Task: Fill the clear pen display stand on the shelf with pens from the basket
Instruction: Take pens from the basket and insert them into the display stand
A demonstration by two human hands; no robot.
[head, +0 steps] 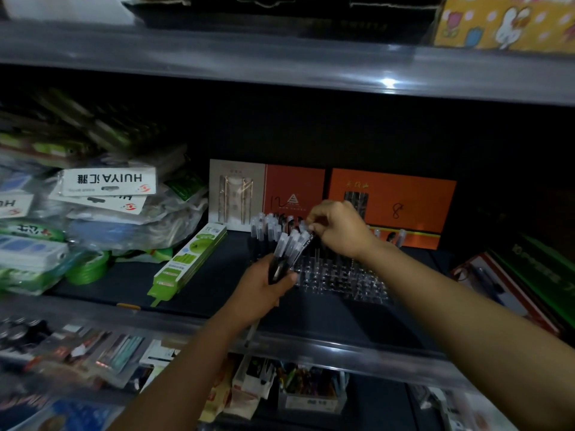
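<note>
Loading clear acrylic pen display stand [339,275], mid-shelf near the front edge. Left hand [264,287] grips a bundle of clear-capped black pens [291,247]; right hand [337,227] fingertips pinch one cap. Back-left rows filled, most slots empty. Basket not visible.

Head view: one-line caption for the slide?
Left hand grips a bundle of pens; right hand pinches one above the clear pen stand.

The left hand [267,286] is hiding the lower barrels of its pen bundle [291,247]; packets [62,353] at eight o'clock are blurring beyond reading.
</note>
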